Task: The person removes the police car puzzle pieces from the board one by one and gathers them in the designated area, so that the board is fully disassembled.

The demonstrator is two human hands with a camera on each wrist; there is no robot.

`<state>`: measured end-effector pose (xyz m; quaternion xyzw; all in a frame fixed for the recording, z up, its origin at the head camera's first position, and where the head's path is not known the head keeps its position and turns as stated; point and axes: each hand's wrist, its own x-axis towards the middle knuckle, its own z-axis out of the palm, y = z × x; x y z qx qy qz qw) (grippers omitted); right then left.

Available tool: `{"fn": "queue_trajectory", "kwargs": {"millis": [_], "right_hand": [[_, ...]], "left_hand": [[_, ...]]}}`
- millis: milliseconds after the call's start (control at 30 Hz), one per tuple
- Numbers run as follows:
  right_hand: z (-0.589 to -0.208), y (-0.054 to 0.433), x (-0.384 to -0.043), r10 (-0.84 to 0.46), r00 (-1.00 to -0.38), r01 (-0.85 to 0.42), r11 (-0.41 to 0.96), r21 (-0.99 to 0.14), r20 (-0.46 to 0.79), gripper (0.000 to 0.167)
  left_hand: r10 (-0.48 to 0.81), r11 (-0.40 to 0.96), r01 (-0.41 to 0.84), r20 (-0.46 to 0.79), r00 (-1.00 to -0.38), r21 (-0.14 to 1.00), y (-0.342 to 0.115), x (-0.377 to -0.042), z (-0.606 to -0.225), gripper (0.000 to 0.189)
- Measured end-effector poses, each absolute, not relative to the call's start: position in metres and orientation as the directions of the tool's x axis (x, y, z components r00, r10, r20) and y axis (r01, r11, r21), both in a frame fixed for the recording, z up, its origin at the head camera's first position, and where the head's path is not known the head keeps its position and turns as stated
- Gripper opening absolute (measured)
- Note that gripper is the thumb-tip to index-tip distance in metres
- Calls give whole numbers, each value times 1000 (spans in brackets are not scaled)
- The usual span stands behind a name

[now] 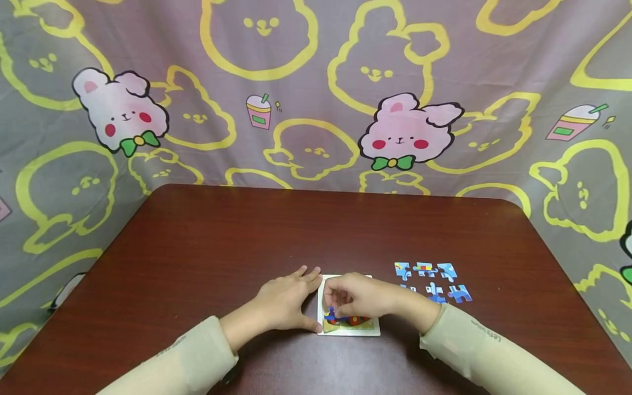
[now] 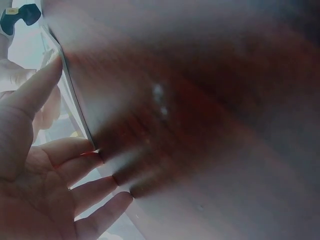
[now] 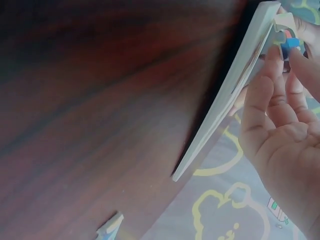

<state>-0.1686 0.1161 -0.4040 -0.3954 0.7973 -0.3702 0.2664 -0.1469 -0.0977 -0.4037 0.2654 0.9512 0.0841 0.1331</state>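
Observation:
A small white-rimmed jigsaw board [image 1: 365, 333] lies on the table with part of a colourful picture along its near side. My right hand [image 1: 362, 294] is over it, pinching a puzzle piece [image 3: 289, 44] between thumb and fingers. That piece, with blue and pale yellow on it, is tilted up in the right wrist view. My left hand [image 1: 287, 302] rests at the board's left side, thumb and fingers spread and touching the edge. The right hand hides much of the board's upper part.
Several loose blue jigsaw pieces [image 1: 447, 271] lie to the right of the board, some partly behind the right forearm. The dark red-brown table [image 1: 247, 230] reaches back to a patterned cloth [image 1: 306, 82] hung around it.

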Motion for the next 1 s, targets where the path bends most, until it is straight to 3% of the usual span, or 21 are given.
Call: {"fn": "queue_trajectory", "kwargs": {"millis": [400,1000], "right_hand": [[-397,119,-170,-830,-553,-439,362,-823,-70,13],[-401,155,-166,-779,-622,-398,404,-824,-82,12]], "left_hand": [[527,845,481,-210,-824,233,-96,-149,-403,99],[521,850,477,-218,-825,223,-96,-146,-403,97]]}}
